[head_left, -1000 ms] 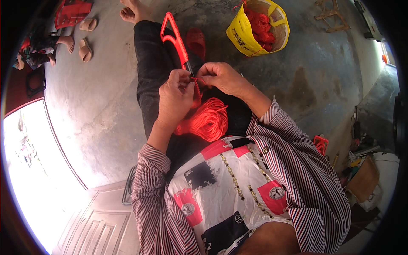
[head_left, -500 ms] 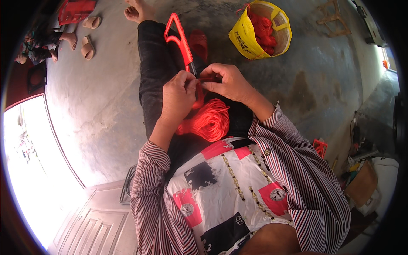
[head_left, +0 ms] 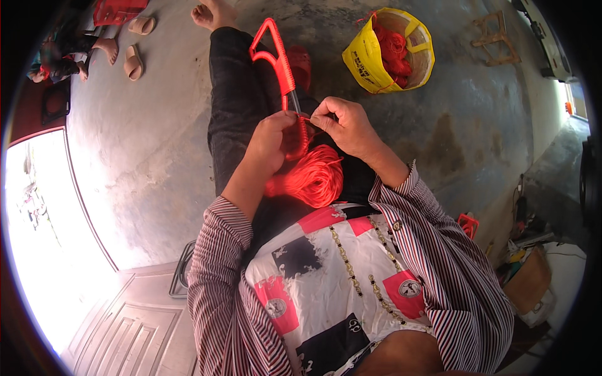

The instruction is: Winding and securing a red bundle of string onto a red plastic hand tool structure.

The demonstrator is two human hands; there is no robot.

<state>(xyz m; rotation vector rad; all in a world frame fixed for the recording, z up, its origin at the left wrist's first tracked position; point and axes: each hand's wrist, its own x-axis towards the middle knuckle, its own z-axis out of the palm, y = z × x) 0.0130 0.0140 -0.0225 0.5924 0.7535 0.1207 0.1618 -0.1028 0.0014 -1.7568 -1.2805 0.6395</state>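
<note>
Above the dark trousers (head_left: 235, 113), in the head view, the left hand (head_left: 271, 139) has its fingers closed on the red frame (head_left: 286, 78), near its dark shaft; their tips are partly hidden. Just beside, the right hand (head_left: 348, 128) pinches a thin red strand between thumb and forefinger, with no gap visible. From the hands, the frame extends toward 11 o'clock, the red cord bundle (head_left: 313, 175) rests on the lap at 6 o'clock, and the yellow bag (head_left: 365, 62) stands on the floor (head_left: 157, 156) at 2 o'clock.
</note>
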